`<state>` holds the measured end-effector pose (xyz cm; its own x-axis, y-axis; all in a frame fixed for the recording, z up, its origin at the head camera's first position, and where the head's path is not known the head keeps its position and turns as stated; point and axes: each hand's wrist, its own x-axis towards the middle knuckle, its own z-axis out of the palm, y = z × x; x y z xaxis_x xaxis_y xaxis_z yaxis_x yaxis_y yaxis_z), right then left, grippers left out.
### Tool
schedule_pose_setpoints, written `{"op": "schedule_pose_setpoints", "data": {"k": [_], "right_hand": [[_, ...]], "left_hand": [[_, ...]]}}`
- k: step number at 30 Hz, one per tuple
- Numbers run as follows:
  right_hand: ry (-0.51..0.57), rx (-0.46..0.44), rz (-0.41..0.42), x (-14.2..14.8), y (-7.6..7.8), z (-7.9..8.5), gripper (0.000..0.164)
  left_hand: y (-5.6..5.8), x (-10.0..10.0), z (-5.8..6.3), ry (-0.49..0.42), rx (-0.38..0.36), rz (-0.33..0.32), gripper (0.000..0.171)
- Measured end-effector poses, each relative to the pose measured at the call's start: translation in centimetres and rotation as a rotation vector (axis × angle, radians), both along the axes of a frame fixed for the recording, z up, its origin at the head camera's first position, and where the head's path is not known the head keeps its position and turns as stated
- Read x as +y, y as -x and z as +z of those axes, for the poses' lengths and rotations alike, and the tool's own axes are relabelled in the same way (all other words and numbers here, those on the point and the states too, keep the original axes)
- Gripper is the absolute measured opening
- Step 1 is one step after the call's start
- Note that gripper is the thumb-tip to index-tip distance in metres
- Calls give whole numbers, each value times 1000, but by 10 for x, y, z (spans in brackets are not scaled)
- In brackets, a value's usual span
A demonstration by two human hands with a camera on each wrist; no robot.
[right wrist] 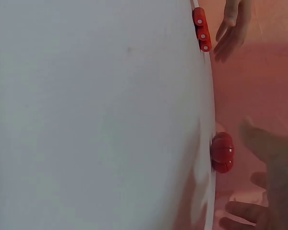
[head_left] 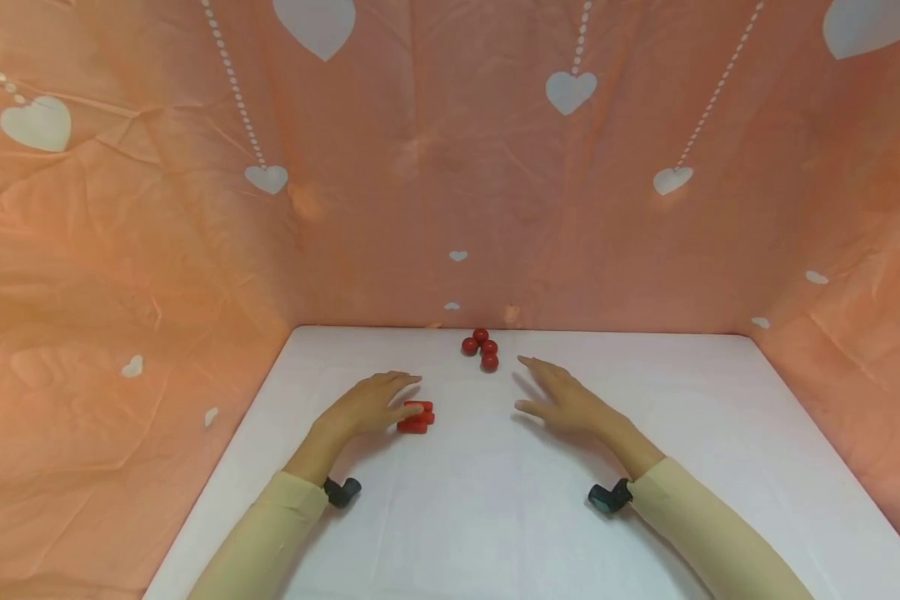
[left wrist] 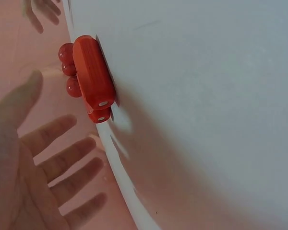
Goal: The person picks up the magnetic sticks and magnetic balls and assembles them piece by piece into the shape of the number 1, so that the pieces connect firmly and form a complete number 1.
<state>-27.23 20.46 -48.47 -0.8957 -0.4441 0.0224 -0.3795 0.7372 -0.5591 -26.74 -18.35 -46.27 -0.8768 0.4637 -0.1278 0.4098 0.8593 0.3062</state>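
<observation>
Three sides, orange-pink cloth: hangs behind the table's far edge and along its left and right edges; creased, printed with white hearts on dotted strings.

White table: far corners rounded; both hands and all the red pieces sit inside its edges.

Sleeves: pale yellow, one per arm, coming in over the near part of the table.

Left hand: left of table centre; fingers extended, spread in the left wrist view; gripping nothing. Thumb overlaps the cylinders in the head view, but the left wrist view shows a gap.

Right hand: right of table centre, nearest the balls, apart from them; fingers and thumb extended, grasp empty.

Wrist cameras: black, one at each cuff.

Red cylinders: at least three, lying side by side, touching, left of centre and farther from the far edge than the balls; pale round spot on each visible end.

Red balls: four, bunched close to the far edge, slightly left of its midpoint.

Progress, judged: pieces stand grouped by shape, cylinders apart from balls; no loose red piece seen outside the groups. Nothing is lifted. Whether handling is finished or unstarted, cannot tell; any remaining step is not shown.
</observation>
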Motion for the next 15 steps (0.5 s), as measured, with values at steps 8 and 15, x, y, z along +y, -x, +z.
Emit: {"op": "schedule_pose_setpoints", "data": {"k": [8,15], "right_hand": [[95,-24,-40,-14,13,-3,83],[180,38,-25,-25,27,-7,71]], "left_hand": [[4,3,-1,-57,1,-25,48],[7,5,-4,-99,-24,2,40]]}}
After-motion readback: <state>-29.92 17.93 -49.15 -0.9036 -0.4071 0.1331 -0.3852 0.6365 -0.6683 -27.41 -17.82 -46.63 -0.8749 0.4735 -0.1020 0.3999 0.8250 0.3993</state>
